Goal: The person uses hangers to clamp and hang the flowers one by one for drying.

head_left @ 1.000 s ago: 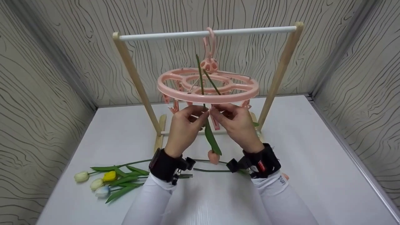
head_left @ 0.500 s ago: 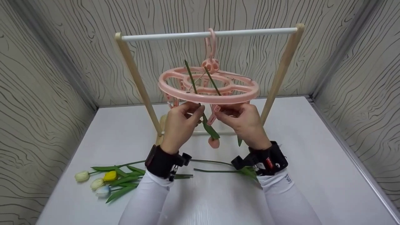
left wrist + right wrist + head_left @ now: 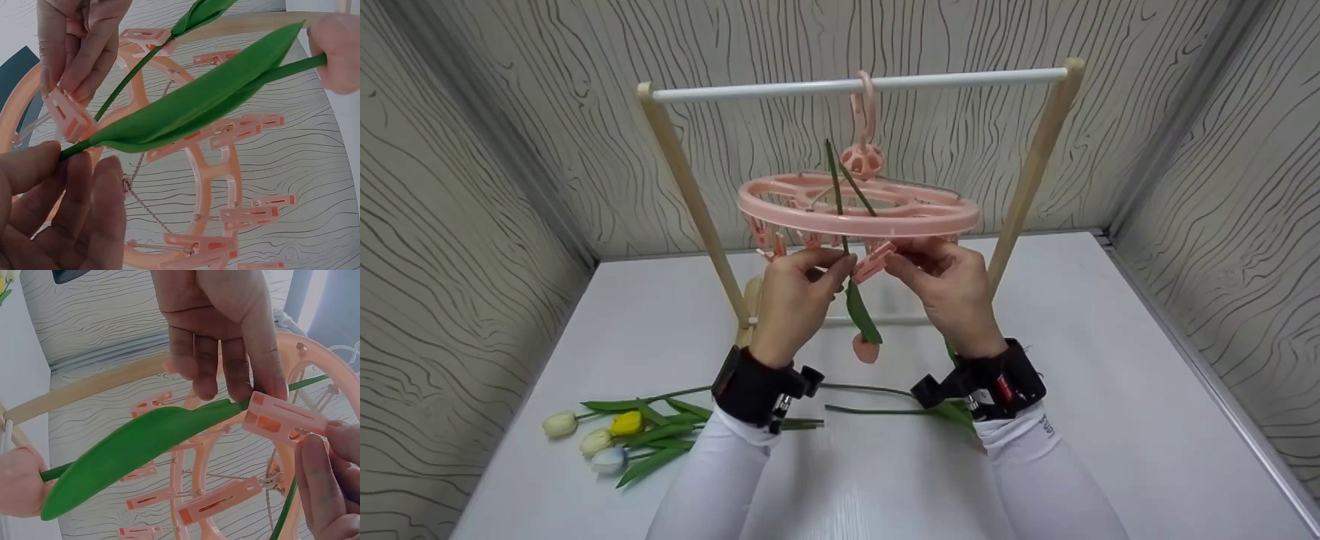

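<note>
A pink tulip (image 3: 866, 349) hangs head down below the round pink clip hanger (image 3: 802, 220), its stem rising past the ring. My left hand (image 3: 799, 304) pinches that stem just above the green leaf (image 3: 197, 95). With thumb and fingers my right hand (image 3: 949, 292) pinches the handle end of a pink clothespin (image 3: 284, 419), tilted so its mouth lies right at the stem by the left fingertips. A second stem (image 3: 856, 190) pokes up through the ring; its leaf shows behind the right hand.
The hanger hooks over the white rod (image 3: 960, 78) of a wooden stand (image 3: 686, 195). Several other clothespins (image 3: 250, 215) dangle from the ring. White, yellow (image 3: 626, 423) and bluish tulips lie at the table's left, more stems (image 3: 877, 410) at centre right.
The clothespin in my right hand has swung from hanging straight down to slanting toward the stem. My left hand shifted the tulip left, then back toward the clothespin. The ring has tilted flatter.
</note>
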The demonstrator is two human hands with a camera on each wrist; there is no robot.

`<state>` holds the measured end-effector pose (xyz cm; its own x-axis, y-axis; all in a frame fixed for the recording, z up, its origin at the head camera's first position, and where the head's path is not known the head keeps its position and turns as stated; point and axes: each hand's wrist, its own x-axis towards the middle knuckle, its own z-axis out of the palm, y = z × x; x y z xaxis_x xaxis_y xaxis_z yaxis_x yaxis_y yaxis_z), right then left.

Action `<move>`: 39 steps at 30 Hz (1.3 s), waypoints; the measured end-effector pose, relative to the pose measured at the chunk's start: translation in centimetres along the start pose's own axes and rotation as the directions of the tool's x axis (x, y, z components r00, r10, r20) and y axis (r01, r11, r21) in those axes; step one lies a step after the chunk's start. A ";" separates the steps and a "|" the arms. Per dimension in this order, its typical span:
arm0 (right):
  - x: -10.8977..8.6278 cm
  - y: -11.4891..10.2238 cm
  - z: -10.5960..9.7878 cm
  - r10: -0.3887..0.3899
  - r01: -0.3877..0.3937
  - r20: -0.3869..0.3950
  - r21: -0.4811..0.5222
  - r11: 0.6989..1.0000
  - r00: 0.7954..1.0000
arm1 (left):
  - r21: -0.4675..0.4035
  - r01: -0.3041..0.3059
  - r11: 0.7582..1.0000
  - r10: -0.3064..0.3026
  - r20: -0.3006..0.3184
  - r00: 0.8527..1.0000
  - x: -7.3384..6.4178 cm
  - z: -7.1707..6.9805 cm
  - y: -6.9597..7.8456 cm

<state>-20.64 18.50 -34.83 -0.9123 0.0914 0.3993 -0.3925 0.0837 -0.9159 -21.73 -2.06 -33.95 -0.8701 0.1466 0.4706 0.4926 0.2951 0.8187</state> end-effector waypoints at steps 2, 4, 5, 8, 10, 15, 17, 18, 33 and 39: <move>0.0 0.1 0.0 0.005 -0.005 0.000 0.008 1.000 1.000 | 0.004 -0.011 1.000 0.011 -0.011 1.000 0.0 0.1 0.0; 0.0 0.2 0.0 0.007 -0.008 0.007 0.020 1.000 1.000 | 0.006 -0.018 1.000 0.018 -0.016 1.000 0.0 0.1 0.1; 0.0 0.2 0.0 0.005 -0.005 0.011 0.014 1.000 1.000 | 0.006 -0.025 1.000 0.025 -0.018 1.000 0.0 0.1 0.1; 0.0 0.3 0.0 -0.005 0.005 0.027 0.004 1.000 1.000 | 0.002 -0.031 1.000 0.031 -0.021 0.999 0.0 0.1 0.2; 0.1 0.3 0.0 -0.015 0.015 0.041 0.005 1.000 0.999 | -0.003 -0.029 1.000 0.029 -0.023 0.999 0.0 0.1 0.3; -0.1 0.3 -0.1 -0.020 0.021 0.072 -0.007 1.000 0.997 | -0.004 -0.025 1.000 0.025 -0.013 1.000 0.0 0.1 0.1; -0.2 0.4 -0.1 -0.015 0.017 0.079 -0.017 1.000 0.997 | -0.001 -0.024 1.000 0.024 -0.005 1.000 0.0 0.2 -0.2; -0.2 0.4 -0.1 -0.013 0.015 0.081 -0.020 1.000 0.997 | 0.002 -0.023 1.000 0.023 -0.001 1.000 0.0 0.2 -0.3; -1.2 1.0 -0.1 0.006 -0.001 0.052 -0.100 0.995 0.999 | 0.138 -0.016 0.990 0.018 -0.010 1.000 0.0 0.3 -1.2; -2.7 1.2 -0.4 0.008 -0.004 0.036 -0.125 0.992 0.999 | 0.166 -0.001 0.986 0.007 -0.035 0.999 0.0 0.3 -1.6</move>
<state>-18.63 18.71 -36.97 -0.9191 0.0561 0.3899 -0.3714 0.2066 -0.9052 -22.57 -2.28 -35.34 -0.8654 0.1159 0.4876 0.4838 0.4472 0.7523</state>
